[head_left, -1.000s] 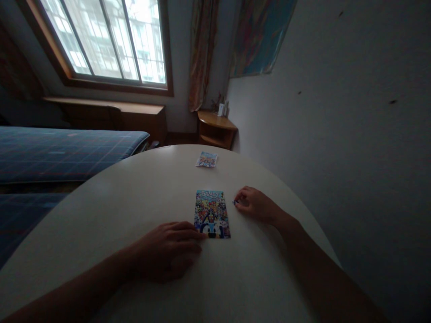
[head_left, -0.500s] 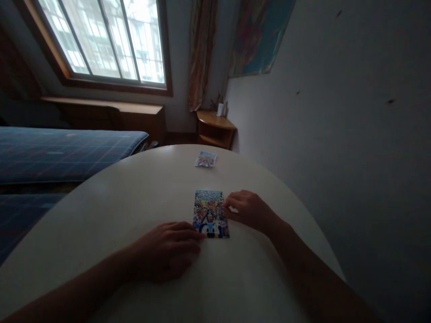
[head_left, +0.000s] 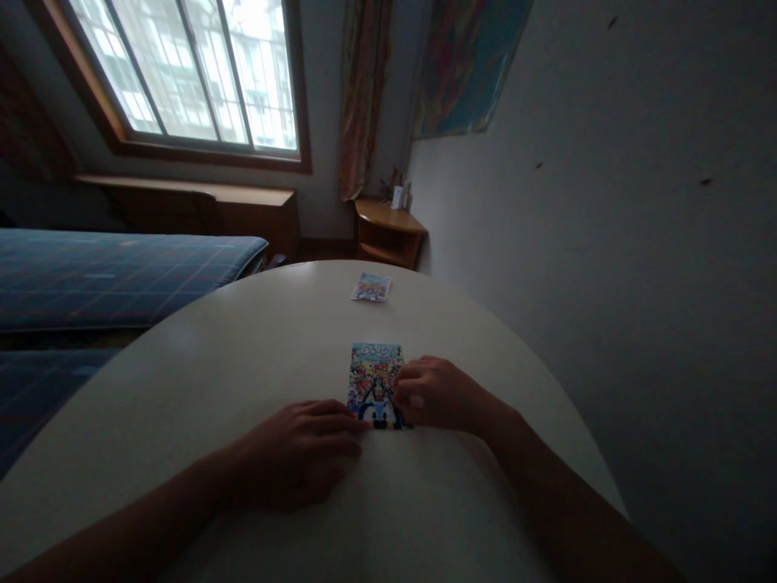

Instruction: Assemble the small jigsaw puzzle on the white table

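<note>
A colourful picture card (head_left: pixel 375 372) with a blue cartoon dog at its bottom lies flat on the white round table (head_left: pixel 273 340). My left hand (head_left: pixel 303 449) rests on the tabletop with fingers stretched out, fingertips at the card's lower left corner. Over the card's right edge is my right hand (head_left: pixel 434 393), its fingers curled and pressed together in a pinch. Whatever those fingers hold, if anything, is hidden. Farther back on the table lies a small crinkled printed packet (head_left: pixel 371 287).
A wall (head_left: pixel 607 283) runs close along the table's right side. To the left stands a bed with a blue checked mattress (head_left: pixel 121 279). Beyond the table's far edge is a wooden corner shelf (head_left: pixel 388 214), with a window (head_left: pixel 188 73) at the back left.
My right hand has come nearer and slightly left along the card's right edge, and its fingers have curled closer together. My left hand, the card and the packet stay in place.
</note>
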The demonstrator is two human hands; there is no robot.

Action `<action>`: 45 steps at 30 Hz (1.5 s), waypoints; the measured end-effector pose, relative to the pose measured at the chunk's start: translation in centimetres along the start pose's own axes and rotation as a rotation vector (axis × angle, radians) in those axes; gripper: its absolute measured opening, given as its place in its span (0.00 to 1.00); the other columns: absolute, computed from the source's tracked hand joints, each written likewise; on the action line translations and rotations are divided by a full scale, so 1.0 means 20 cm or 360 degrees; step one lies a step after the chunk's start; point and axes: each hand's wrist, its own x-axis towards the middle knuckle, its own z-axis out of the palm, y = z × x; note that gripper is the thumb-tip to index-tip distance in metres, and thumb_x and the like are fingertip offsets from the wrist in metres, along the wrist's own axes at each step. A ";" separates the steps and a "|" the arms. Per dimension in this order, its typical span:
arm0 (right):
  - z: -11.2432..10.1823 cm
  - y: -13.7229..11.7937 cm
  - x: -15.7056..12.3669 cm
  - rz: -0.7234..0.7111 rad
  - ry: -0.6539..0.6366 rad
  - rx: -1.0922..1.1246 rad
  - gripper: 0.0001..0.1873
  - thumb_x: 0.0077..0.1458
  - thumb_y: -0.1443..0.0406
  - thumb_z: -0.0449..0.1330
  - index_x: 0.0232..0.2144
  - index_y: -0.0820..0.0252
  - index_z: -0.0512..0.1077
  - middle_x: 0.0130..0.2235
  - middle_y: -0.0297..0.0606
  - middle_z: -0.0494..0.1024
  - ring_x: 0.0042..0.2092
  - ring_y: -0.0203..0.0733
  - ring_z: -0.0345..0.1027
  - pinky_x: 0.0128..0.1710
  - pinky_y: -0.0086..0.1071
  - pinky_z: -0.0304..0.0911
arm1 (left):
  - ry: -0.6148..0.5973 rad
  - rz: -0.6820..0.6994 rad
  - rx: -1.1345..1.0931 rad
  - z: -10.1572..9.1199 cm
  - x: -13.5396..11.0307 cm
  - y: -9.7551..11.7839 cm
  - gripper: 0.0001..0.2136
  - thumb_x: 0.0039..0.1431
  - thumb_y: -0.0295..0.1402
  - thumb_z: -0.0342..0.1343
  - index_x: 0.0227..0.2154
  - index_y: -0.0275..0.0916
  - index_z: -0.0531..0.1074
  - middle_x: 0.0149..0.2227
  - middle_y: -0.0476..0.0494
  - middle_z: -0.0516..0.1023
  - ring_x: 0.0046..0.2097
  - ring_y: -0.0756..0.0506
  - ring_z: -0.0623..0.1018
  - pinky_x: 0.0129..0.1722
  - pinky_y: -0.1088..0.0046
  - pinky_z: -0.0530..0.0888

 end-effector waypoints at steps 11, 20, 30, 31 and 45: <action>0.02 0.01 -0.01 0.0041 0.0038 0.0245 0.10 0.52 0.69 0.62 0.35 0.51 0.81 0.38 0.33 0.83 0.38 0.37 0.76 0.44 0.33 0.67 | -0.0019 -0.0001 0.0006 0.00 0.00 0.00 0.13 0.58 0.29 0.56 0.46 0.43 0.72 0.56 0.44 0.75 0.54 0.40 0.75 0.52 0.60 0.75; 0.00 0.00 -0.01 0.0061 0.0004 0.0316 0.09 0.55 0.70 0.62 0.35 0.52 0.81 0.38 0.33 0.83 0.39 0.38 0.76 0.45 0.33 0.67 | 0.0015 0.0007 -0.0039 0.00 0.00 0.00 0.14 0.57 0.30 0.55 0.47 0.43 0.73 0.56 0.43 0.76 0.53 0.39 0.76 0.52 0.59 0.76; -0.05 -0.04 0.01 0.0215 -0.0036 0.0298 0.07 0.55 0.69 0.64 0.37 0.56 0.79 0.37 0.37 0.82 0.38 0.40 0.76 0.43 0.34 0.67 | -0.0011 -0.0007 -0.0005 0.00 0.00 0.00 0.13 0.58 0.30 0.56 0.47 0.43 0.72 0.56 0.44 0.76 0.53 0.39 0.76 0.52 0.59 0.76; -0.05 -0.04 0.01 0.0214 -0.0036 0.0307 0.07 0.55 0.69 0.63 0.38 0.56 0.79 0.37 0.37 0.82 0.38 0.40 0.76 0.43 0.34 0.67 | -0.0009 -0.0004 -0.0007 0.00 0.00 0.00 0.13 0.58 0.30 0.56 0.47 0.43 0.72 0.56 0.44 0.76 0.53 0.39 0.76 0.52 0.59 0.76; -0.03 -0.04 0.00 0.0250 -0.0084 0.0222 0.09 0.54 0.64 0.64 0.39 0.58 0.78 0.39 0.40 0.80 0.40 0.42 0.73 0.42 0.34 0.65 | -0.0032 -0.0016 0.0029 0.00 0.00 0.00 0.13 0.58 0.29 0.55 0.47 0.43 0.72 0.57 0.46 0.75 0.54 0.39 0.75 0.52 0.58 0.76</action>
